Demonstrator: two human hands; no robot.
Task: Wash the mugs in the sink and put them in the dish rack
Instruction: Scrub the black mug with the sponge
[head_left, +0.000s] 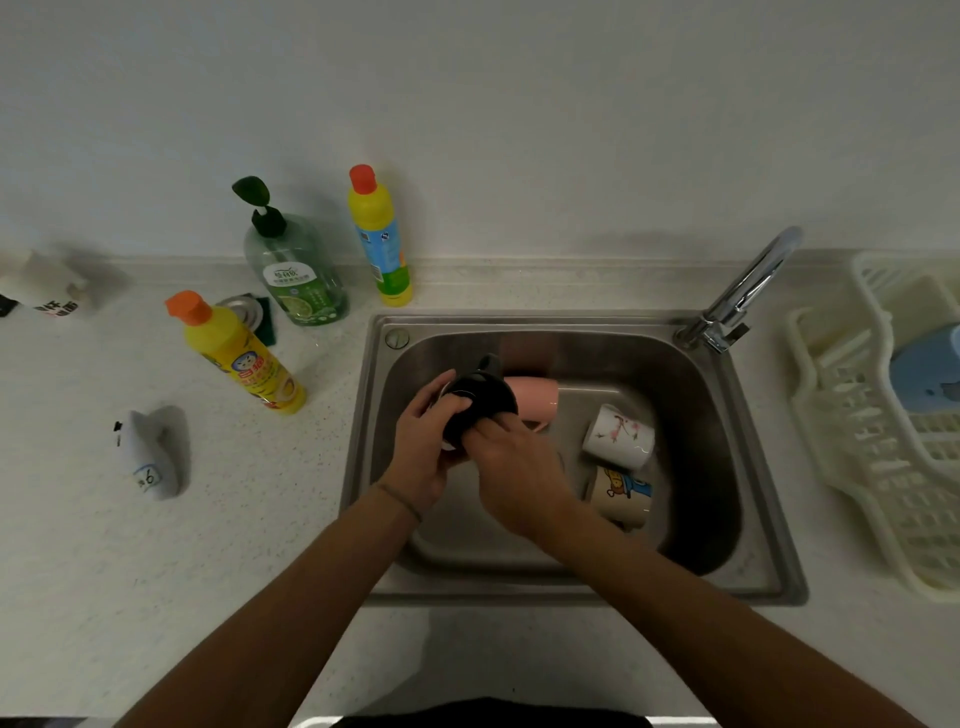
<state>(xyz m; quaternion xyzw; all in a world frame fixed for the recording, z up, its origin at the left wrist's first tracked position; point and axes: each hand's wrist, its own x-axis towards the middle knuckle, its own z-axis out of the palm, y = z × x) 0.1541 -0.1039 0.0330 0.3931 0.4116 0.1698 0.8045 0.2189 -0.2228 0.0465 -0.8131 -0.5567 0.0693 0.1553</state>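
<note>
I hold a black mug (480, 399) over the steel sink (727, 519), tilted on its side. My left hand (423, 452) grips its open end from the left, and my right hand (511, 475) wraps its fingers round the mug's body from the right. Behind it a pink mug (535, 397) lies on its side in the basin. A white flowered mug (619, 436) and a beige cartoon mug (623, 496) lie at the basin's right. The cream dish rack (883, 467) on the right counter holds a blue item (924, 376).
The faucet (748, 291) rises at the sink's back right corner. On the left counter stand two yellow bottles (244, 358) (382, 239), a green pump bottle (296, 270), a sink strainer (244, 309) and two white figurines (150, 454) (47, 286).
</note>
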